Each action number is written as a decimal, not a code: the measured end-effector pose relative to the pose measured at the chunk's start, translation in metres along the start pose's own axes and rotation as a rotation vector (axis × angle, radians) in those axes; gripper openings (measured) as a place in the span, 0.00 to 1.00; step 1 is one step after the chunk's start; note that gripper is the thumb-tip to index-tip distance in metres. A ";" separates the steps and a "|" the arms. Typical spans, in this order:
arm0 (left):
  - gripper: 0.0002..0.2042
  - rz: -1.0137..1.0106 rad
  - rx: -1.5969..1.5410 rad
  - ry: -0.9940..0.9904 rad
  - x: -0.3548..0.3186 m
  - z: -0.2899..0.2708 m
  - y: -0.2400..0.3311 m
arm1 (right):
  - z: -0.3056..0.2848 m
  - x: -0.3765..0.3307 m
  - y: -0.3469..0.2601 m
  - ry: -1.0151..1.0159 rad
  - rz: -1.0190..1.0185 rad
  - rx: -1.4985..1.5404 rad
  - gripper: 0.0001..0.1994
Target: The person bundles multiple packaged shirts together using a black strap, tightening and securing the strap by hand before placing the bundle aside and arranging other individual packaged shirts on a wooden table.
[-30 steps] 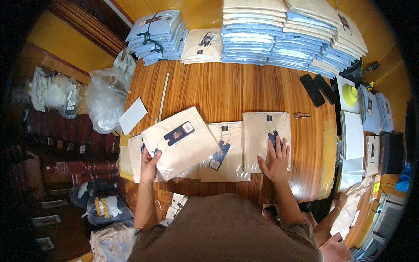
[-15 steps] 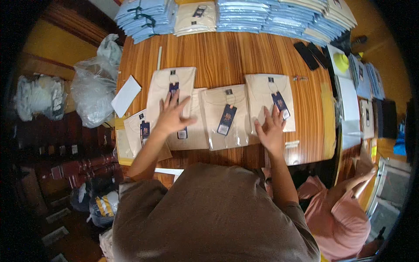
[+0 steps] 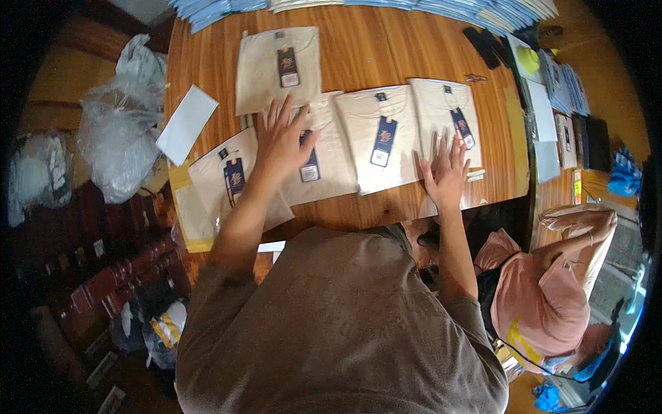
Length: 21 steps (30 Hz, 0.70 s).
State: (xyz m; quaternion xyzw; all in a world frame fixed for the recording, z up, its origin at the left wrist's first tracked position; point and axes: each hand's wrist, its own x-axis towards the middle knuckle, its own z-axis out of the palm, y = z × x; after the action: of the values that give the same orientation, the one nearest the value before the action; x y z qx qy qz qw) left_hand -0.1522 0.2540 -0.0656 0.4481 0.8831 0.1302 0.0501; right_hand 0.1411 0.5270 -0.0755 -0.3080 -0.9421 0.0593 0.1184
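- Wooden surface, its near edge running just in front of the person's chest, carries a row of flat cream packs with dark tags.
- Left hand lies flat, fingers spread, on the second pack of the row; it grips nothing.
- Right hand is also flat and spread, pressing the near end of the right pack, where a small slip juts out beside it.
- Step, as I judge it: squaring and spacing the row. The next move calls for sliding, not lifting, since the packs overlap.
- Left of the second pack, the end pack hangs over the near edge: a nudge could tip it off.
- Beyond the second pack, a lone pack lies near bare wood, the best open room.
- Stacks line the far edge.
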 end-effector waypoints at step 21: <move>0.32 0.009 -0.142 0.059 -0.240 0.033 -0.021 | 0.020 -0.048 -0.194 -0.379 -0.697 0.280 0.39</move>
State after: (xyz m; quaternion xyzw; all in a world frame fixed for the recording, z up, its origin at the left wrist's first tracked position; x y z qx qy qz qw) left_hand -0.0196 0.0550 -0.1100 0.4435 0.8705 0.2060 0.0552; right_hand 0.0634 0.3421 -0.0675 0.0646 -0.9779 0.1987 -0.0036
